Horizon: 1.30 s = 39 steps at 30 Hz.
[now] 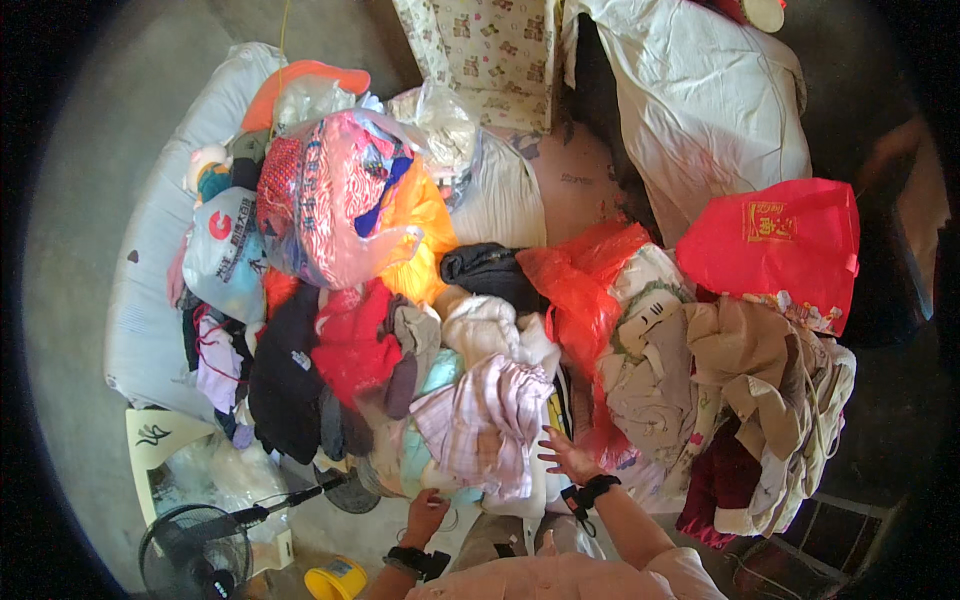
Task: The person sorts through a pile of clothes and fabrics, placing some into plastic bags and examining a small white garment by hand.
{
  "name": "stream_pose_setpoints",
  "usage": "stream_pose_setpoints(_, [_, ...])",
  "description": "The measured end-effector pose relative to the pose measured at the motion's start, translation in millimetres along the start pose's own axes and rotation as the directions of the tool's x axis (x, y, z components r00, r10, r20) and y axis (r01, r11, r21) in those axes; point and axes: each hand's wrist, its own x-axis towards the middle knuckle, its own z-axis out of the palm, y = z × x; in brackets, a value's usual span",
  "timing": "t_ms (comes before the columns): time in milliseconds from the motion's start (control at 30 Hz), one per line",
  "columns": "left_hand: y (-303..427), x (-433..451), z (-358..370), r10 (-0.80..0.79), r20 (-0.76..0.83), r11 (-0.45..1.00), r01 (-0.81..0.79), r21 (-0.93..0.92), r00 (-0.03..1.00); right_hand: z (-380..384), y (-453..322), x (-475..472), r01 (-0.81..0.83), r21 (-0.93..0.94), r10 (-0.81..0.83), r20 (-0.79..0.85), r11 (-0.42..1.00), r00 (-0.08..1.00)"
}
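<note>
A light pink plaid garment lies crumpled on the heap of clothes just ahead of me. My right hand is beside its right edge, fingers spread, with nothing held. Low at the front of the heap, my left hand is near a pale green cloth; its fingers look bent, and I cannot tell whether they grip the cloth. Beyond the plaid garment are a cream cloth and a folded black garment. A red garment and a black one lie to the left.
A black fan stands at front left, by a cream plastic chair and a yellow container. Stuffed clear bags fill the back left. To the right are a red plastic bag, beige clothes and a red printed bag.
</note>
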Motion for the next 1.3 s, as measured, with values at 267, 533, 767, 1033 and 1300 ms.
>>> stream_pose_setpoints(267, [124, 99, 26, 0.595, -0.265, 0.802, -0.582, 0.136, 0.758, 10, 36, 2, 0.077, -0.272, -0.1, -0.07, 0.959, 0.993])
stream_pose_setpoints(533, [156, 214, 36, 0.422, 0.074, 0.896, -0.428, 0.113, 0.903, -18, 32, -8, 0.332, -0.451, -0.42, -0.108, 0.828, 0.901])
stream_pose_setpoints(767, [157, 194, 55, 0.609, 0.395, 0.704, -0.698, 0.131, 0.688, -55, -98, -1, 0.247, -0.872, -0.819, -0.251, 0.423, 0.516])
stream_pose_setpoints(1033, [155, 193, 55, 0.417, 0.155, 0.816, -0.444, 0.369, 0.895, -77, -190, 75, 0.115, -0.827, -0.697, -0.378, 0.55, 0.61])
stream_pose_setpoints(1300, [92, 171, 26, 0.328, 0.017, 0.937, -0.323, -0.129, 0.945, 3, -57, 8, 0.458, -0.874, -0.857, 0.105, 0.162, 0.504])
